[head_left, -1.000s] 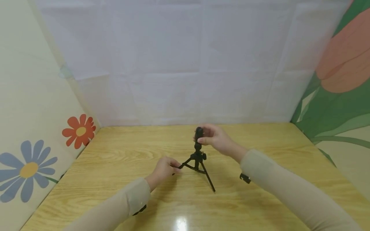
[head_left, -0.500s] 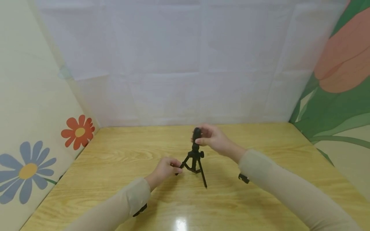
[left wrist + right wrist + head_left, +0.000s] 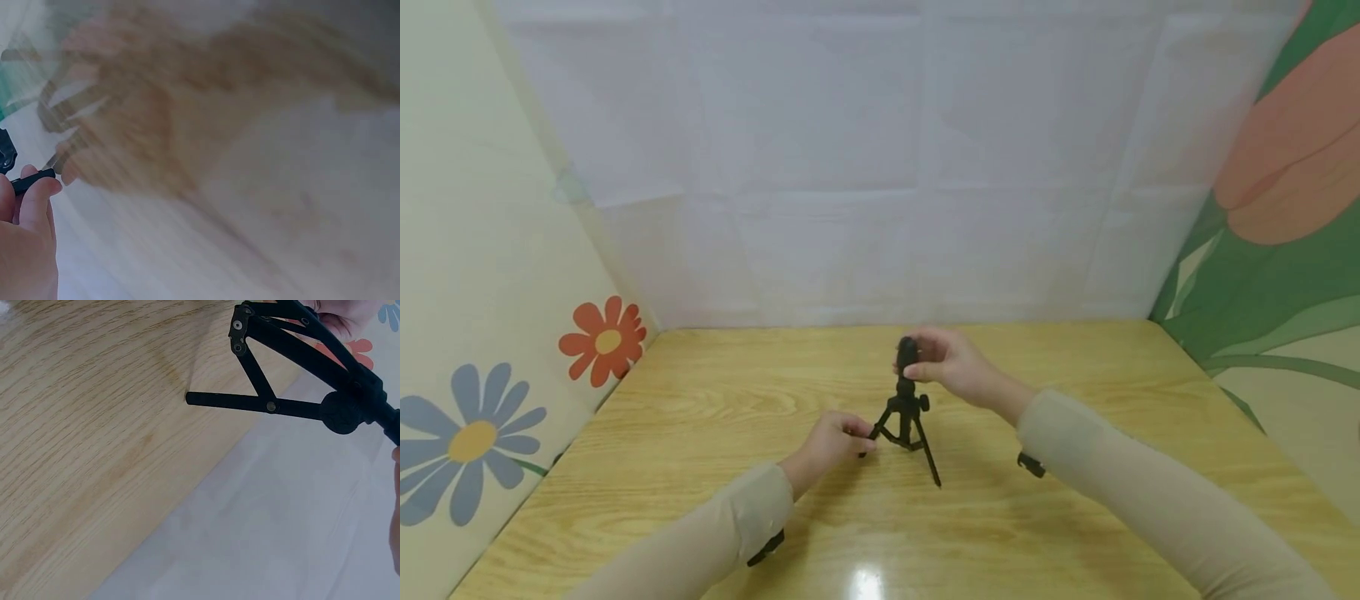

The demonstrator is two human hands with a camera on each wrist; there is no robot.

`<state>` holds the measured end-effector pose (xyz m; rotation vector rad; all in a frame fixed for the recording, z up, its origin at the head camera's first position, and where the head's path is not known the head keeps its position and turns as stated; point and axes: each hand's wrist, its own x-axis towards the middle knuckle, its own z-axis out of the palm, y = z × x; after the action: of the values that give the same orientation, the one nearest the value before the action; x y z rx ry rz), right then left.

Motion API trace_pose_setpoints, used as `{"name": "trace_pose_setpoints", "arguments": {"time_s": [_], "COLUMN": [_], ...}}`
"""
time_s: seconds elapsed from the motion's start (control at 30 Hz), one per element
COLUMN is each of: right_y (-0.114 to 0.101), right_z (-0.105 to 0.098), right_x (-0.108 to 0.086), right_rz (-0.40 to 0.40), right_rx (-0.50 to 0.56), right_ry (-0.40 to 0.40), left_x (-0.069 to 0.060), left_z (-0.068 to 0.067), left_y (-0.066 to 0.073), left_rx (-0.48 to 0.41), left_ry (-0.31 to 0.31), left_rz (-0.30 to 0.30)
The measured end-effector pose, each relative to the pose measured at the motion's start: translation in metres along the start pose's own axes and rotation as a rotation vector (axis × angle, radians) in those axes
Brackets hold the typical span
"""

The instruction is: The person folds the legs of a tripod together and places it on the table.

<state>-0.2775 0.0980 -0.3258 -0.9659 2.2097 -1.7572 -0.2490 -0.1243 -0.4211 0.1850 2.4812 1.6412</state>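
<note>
Tripod, head view: midway across the bench, legs splayed, between both hands. Left hand grip pinches one leg; right hand grip curls round the handle. Left wrist view: fingers pinch a dark piece at left edge; remainder blurred. Right wrist view: tripod upper right, left hand beyond its legs, right hand barely showing.

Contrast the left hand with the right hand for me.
The left hand pinches a leg of the black tripod; the right hand grips its top section. The left hand sits low, near the table; the right hand is higher up. Both hold the same tripod.
</note>
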Motion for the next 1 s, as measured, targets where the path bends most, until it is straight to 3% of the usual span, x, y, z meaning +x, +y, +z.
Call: {"name": "trace_pose_setpoints", "arguments": {"time_s": [0.33,0.7,1.0], "right_y": [-0.0006,0.0019,0.002], "right_z": [0.0006,-0.0001,-0.0001], "right_x": [-0.0009,-0.001,-0.0023], "right_rz": [0.001,0.018,0.042], "right_rx": [0.004,0.07,0.069], "right_ry": [0.0,0.027,0.047], "left_x": [-0.0013,-0.0037,-0.0015], "left_z": [0.0026,0.0021,0.0036], "left_y": [0.0018,0.0034,0.002], "left_rx": [-0.037,-0.151,-0.189], "left_ry": [0.019,-0.022,-0.026], "left_rz": [-0.086,-0.082,-0.079]}}
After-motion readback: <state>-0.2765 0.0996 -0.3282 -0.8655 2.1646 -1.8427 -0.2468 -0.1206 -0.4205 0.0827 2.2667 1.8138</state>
